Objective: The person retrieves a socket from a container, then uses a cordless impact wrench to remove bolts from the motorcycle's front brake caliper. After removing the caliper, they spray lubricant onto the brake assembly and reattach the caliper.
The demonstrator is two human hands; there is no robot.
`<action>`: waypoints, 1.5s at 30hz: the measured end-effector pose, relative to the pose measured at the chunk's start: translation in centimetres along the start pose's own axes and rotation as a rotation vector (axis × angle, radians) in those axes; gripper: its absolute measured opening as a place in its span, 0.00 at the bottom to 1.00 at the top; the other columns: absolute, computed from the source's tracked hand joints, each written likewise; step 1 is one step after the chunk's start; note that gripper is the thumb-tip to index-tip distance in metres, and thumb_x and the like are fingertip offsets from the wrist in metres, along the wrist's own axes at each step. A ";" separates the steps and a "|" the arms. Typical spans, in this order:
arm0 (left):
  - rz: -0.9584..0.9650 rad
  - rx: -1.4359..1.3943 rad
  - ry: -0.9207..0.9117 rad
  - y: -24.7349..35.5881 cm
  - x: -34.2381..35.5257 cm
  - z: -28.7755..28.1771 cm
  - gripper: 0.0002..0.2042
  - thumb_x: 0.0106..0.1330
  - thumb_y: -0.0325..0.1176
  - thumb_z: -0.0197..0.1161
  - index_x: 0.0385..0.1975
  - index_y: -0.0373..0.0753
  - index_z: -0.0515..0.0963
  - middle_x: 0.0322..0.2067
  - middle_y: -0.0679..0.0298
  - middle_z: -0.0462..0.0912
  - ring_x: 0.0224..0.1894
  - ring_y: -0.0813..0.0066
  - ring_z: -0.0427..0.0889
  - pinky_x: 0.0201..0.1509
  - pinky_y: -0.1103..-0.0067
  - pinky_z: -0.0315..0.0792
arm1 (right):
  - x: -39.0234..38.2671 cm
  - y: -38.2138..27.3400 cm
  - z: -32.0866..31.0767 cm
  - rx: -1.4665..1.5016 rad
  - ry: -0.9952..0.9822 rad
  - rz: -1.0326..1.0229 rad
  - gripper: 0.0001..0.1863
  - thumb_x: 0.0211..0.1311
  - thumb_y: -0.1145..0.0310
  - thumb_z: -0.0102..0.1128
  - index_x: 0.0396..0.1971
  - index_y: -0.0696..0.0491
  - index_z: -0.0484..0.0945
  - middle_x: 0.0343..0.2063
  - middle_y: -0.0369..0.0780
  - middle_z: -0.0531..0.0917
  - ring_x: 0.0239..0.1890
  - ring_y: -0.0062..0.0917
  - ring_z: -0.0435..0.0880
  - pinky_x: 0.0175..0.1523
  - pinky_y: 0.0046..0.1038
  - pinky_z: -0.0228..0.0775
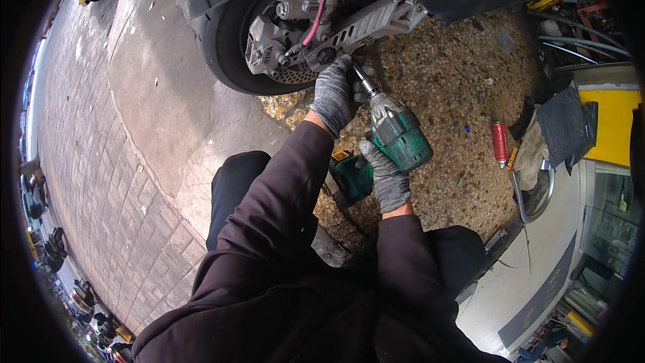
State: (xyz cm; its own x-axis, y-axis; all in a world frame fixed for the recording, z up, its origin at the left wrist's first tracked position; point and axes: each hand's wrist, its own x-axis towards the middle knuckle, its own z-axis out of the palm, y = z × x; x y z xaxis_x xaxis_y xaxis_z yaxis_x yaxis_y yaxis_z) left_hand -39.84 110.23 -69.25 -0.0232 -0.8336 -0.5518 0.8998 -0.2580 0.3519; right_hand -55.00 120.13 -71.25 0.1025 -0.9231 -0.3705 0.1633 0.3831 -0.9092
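Note:
My right hand (390,178), in a grey knitted glove, is closed round the handle of a green cordless impact wrench (402,141). A long metal socket (365,79) on its nose points up and left toward the hub of a scooter wheel. My left hand (332,99), gloved alike, is closed by the hub and the socket's tip; its fingers hide what they pinch. Just beyond are a silver swingarm (376,21), a brake caliper (263,47) and a drilled brake disc (299,76) beside the black tyre (222,50).
A red spray can (498,144) stands on the pebbled floor (463,181) at right, beside a bent metal tube (536,210) and a dark grey panel (563,124). Tools and cables crowd the far right. Brick paving (101,181) runs along the left.

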 end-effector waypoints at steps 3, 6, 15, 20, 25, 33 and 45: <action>-0.007 -0.005 -0.004 -0.1 0.1 -0.1 0.12 0.70 0.40 0.44 0.35 0.38 0.71 0.26 0.59 0.80 0.15 0.81 0.65 0.13 0.85 0.58 | 0.0 0.0 0.0 0.001 -0.005 -0.011 0.18 0.50 0.73 0.68 0.43 0.53 0.75 0.32 0.33 0.78 0.26 0.21 0.75 0.33 0.25 0.71; -0.004 -0.004 0.010 0.0 0.3 -0.3 0.12 0.70 0.40 0.44 0.35 0.39 0.71 0.26 0.59 0.80 0.15 0.81 0.65 0.13 0.85 0.58 | -0.1 -0.1 0.1 0.012 0.000 -0.031 0.17 0.50 0.74 0.67 0.42 0.53 0.75 0.31 0.33 0.78 0.26 0.21 0.75 0.32 0.26 0.71; 0.001 -0.009 0.010 0.0 0.1 -0.3 0.10 0.69 0.39 0.46 0.35 0.40 0.70 0.26 0.59 0.80 0.14 0.81 0.65 0.13 0.85 0.58 | -0.4 -0.6 0.0 -0.022 -0.006 -0.001 0.14 0.51 0.74 0.67 0.38 0.51 0.75 0.30 0.32 0.77 0.25 0.21 0.75 0.35 0.25 0.70; -0.004 -0.008 -0.020 0.2 -0.1 -0.2 0.09 0.69 0.39 0.46 0.35 0.41 0.70 0.26 0.59 0.80 0.14 0.81 0.65 0.13 0.85 0.58 | -0.4 -0.5 0.0 -0.043 -0.004 -0.034 0.14 0.50 0.73 0.67 0.37 0.51 0.75 0.30 0.32 0.77 0.26 0.21 0.75 0.35 0.25 0.70; 0.006 -0.025 -0.026 0.0 0.0 -0.2 0.09 0.69 0.38 0.46 0.35 0.41 0.70 0.26 0.59 0.80 0.14 0.81 0.65 0.13 0.86 0.58 | -0.1 -0.4 -0.5 0.027 -0.037 0.011 0.16 0.50 0.72 0.68 0.39 0.51 0.75 0.31 0.32 0.77 0.29 0.20 0.75 0.36 0.25 0.71; 0.012 -0.006 -0.018 0.0 0.1 -0.2 0.10 0.69 0.38 0.46 0.34 0.40 0.71 0.24 0.60 0.79 0.13 0.81 0.64 0.11 0.86 0.57 | -0.1 0.0 -0.8 -0.173 -0.018 -0.144 0.18 0.49 0.71 0.69 0.41 0.52 0.76 0.36 0.33 0.78 0.36 0.22 0.76 0.43 0.27 0.71; -0.007 -0.021 -0.025 -0.1 0.1 -0.1 0.11 0.69 0.39 0.46 0.35 0.40 0.72 0.22 0.62 0.79 0.12 0.81 0.64 0.11 0.86 0.58 | 0.1 -0.1 -1.5 -0.162 -0.063 -0.046 0.21 0.50 0.69 0.70 0.46 0.51 0.75 0.42 0.34 0.77 0.43 0.24 0.75 0.49 0.29 0.70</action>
State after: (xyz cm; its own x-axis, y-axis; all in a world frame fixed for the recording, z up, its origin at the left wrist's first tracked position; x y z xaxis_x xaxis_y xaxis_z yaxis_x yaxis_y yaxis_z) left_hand -39.84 110.22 -69.40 -0.0401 -0.8439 -0.5351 0.9083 -0.2540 0.3324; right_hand -56.45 119.92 -71.46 0.1603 -0.9338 -0.3198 0.0099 0.3255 -0.9455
